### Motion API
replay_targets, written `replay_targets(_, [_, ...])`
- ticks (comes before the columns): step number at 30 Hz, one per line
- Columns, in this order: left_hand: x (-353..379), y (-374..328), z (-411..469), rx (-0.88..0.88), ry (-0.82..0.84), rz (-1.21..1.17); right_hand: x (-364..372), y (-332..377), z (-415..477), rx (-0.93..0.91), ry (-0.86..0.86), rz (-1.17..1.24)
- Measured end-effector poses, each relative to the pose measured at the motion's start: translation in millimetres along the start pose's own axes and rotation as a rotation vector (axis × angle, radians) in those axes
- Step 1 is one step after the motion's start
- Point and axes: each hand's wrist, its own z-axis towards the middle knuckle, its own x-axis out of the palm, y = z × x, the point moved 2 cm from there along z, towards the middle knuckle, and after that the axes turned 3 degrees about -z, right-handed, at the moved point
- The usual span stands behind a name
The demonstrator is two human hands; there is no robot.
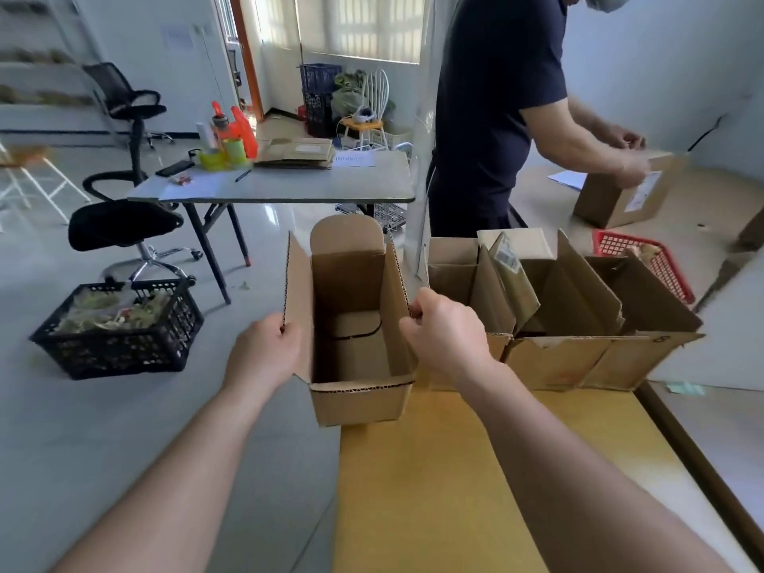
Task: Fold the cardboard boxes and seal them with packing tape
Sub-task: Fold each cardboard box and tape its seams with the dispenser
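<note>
Matt corrugated cardboard box, smooth yellow tabletop, glossy tiled floor, black plastic crate

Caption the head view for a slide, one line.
At a yellow table, left hand and right hand grip the side flaps of an open cardboard box; a second person handles another box.

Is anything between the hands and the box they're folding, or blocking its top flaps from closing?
Nothing visible. The left hand grips the left side flap of the box, the right hand its right side flap, both directly. Nothing lies inside the box, and the other open boxes to its right stand outside the flaps.
</note>
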Motion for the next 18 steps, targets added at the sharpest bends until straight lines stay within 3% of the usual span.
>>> replay_targets(7, [44.4, -21.1, 71.0, 0.017, 0.121, -0.002, 17.1, -17.6, 72.6, 0.034, 0.014, -0.162])
replay_targets(14, [86.1, -19.2, 97.6, 0.007, 0.358, -0.007, 45.1, -37.0, 79.0, 0.329, 0.141, -0.241])
replay_targets(18, [94.1, -24.9, 106.1, 0.050, 0.399, -0.076, 51.7, -42.7, 75.7, 0.381, 0.070, -0.255])
